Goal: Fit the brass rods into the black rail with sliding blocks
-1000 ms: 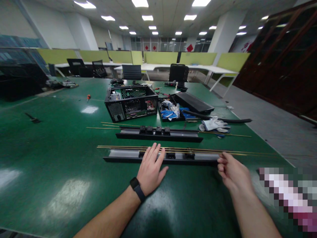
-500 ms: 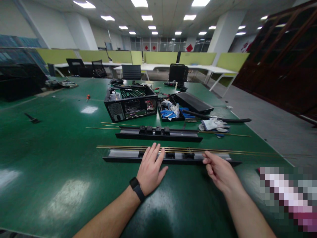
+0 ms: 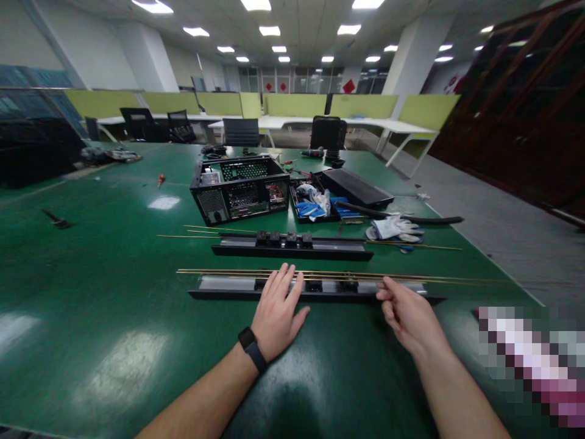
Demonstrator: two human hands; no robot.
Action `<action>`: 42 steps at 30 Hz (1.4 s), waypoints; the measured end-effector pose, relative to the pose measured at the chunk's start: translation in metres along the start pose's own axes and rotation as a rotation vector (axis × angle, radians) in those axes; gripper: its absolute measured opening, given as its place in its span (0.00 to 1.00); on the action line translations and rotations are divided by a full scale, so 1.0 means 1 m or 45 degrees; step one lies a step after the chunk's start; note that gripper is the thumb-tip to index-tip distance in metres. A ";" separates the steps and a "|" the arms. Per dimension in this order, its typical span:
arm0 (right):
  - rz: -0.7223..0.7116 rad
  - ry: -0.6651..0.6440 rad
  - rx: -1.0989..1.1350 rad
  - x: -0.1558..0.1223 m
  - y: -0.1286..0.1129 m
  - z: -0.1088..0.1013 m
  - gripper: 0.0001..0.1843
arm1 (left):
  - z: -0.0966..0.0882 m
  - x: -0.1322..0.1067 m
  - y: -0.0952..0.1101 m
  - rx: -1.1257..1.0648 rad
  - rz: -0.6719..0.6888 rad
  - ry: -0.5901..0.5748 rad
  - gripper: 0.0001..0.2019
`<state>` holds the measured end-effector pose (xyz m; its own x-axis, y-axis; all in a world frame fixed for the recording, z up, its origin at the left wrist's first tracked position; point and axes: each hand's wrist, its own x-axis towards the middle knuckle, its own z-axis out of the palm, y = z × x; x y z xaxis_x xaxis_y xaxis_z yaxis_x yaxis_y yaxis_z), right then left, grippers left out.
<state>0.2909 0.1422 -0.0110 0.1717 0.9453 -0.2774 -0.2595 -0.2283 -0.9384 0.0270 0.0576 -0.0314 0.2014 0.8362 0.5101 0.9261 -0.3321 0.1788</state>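
A long black rail [image 3: 219, 286] with small black blocks lies across the green table [image 3: 91, 292] right in front of me. Thin brass rods [image 3: 219, 272] run along its top and stick out past both ends. My left hand [image 3: 276, 311], with a black wristband, lies flat and open on the rail's middle, fingers stretched over it. My right hand [image 3: 406, 314] is at the rail's right part, fingers curled in a pinch against its near edge and the rods. A second, like rail [image 3: 329, 249] with black blocks lies just beyond.
Behind the rails stand an open black computer case [image 3: 240, 189], a black tray with blue and white gloves [image 3: 315, 204], a flat black panel [image 3: 354, 188], a black hose [image 3: 411, 218] and white gloves [image 3: 393, 228]. The table's right edge is close. A blurred patch covers the lower right.
My right hand slid left from the rail's right end to a spot nearer the middle, uncovering that end. My left hand stayed flat on the rail.
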 end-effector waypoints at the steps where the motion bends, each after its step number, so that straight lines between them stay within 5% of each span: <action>1: -0.011 0.054 0.022 0.002 -0.001 -0.002 0.17 | 0.000 0.000 0.000 -0.003 0.000 0.003 0.34; 6: -0.046 0.278 0.088 0.010 -0.009 -0.011 0.11 | 0.000 0.000 0.000 -0.002 0.005 0.001 0.33; 19: -0.035 0.350 0.068 0.014 -0.011 -0.017 0.08 | -0.002 0.000 0.000 -0.010 -0.001 0.014 0.34; 24: 0.009 0.245 0.048 0.010 -0.011 -0.013 0.07 | -0.003 0.000 0.000 -0.005 0.000 0.012 0.33; 33: 0.085 -0.226 -0.073 -0.007 0.005 0.008 0.18 | -0.001 0.000 -0.001 -0.009 -0.013 0.006 0.35; 39: 0.059 -0.020 0.006 -0.003 0.002 0.003 0.16 | -0.002 0.000 -0.001 -0.002 -0.008 0.000 0.33; 42: 0.054 -0.058 0.033 -0.006 0.000 0.005 0.16 | -0.001 -0.001 0.000 0.004 -0.014 -0.002 0.33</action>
<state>0.2849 0.1382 -0.0084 0.1169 0.9447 -0.3064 -0.2904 -0.2625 -0.9202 0.0260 0.0565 -0.0309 0.1917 0.8405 0.5067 0.9292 -0.3216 0.1820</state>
